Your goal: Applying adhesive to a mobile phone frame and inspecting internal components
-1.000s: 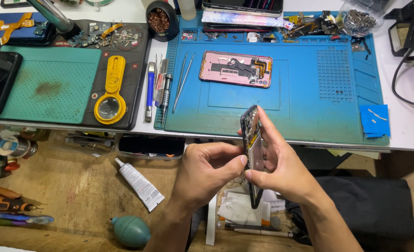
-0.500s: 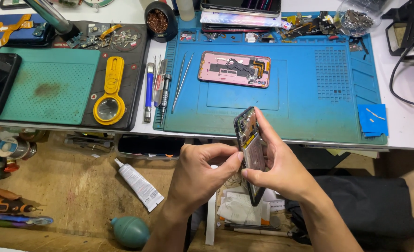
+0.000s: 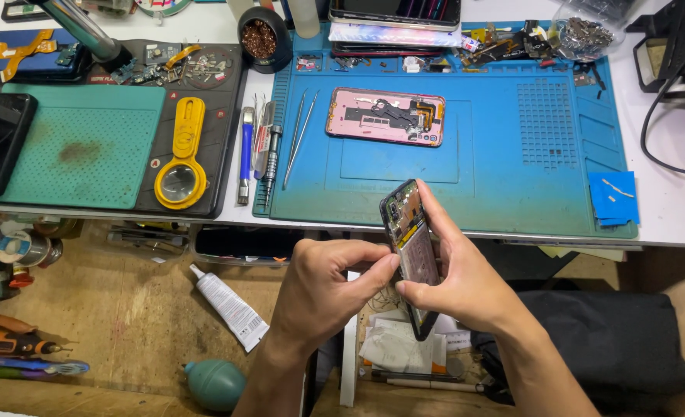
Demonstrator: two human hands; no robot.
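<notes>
My right hand (image 3: pixel 458 270) grips an opened phone frame (image 3: pixel 410 247), held nearly upright and edge-on below the bench's front edge, its inner parts showing. My left hand (image 3: pixel 323 289) pinches the frame's left edge with thumb and forefinger at about mid-height. A second opened phone with a pink back (image 3: pixel 385 116) lies flat on the blue work mat (image 3: pixel 528 154), untouched.
Tweezers (image 3: pixel 300 135) and small screwdrivers (image 3: pixel 269 158) lie at the blue mat's left side. A yellow magnifier (image 3: pixel 182 158) sits by a green mat (image 3: pixel 80 154). Under the bench are a white glue tube (image 3: pixel 230 305), a teal blower bulb (image 3: pixel 215 384) and papers (image 3: pixel 400 344).
Both hands have kept the phone frame in nearly the same spot; my left fingers shifted slightly along its left edge.
</notes>
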